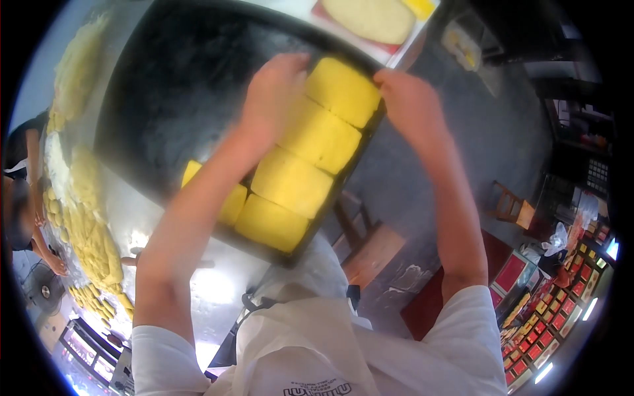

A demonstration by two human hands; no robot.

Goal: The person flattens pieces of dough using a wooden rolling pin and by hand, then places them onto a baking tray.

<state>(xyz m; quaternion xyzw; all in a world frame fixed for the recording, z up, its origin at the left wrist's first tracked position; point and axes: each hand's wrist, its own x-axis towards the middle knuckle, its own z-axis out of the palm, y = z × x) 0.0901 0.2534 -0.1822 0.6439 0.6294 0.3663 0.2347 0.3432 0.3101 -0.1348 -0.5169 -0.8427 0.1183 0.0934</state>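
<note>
A large black baking tray (198, 79) lies in front of me, with flat yellow dough slabs (292, 181) set edge to edge along its right side. The farthest yellow slab (343, 91) sits between my hands. My left hand (274, 92) is at that slab's left edge, its fingers smeared by motion and partly hidden. At the far right corner, my right hand (409, 102) has its fingers pinched together by the tray rim and slab corner; what is between them is hidden. My left forearm covers part of another column of slabs.
Beyond the tray, a pale slab (370, 18) lies on a red and white board. Yellow dough pieces (92, 244) cover the metal table at left, where another person's hand (58, 265) rests. A wooden stool (373, 254) stands below the tray's right edge.
</note>
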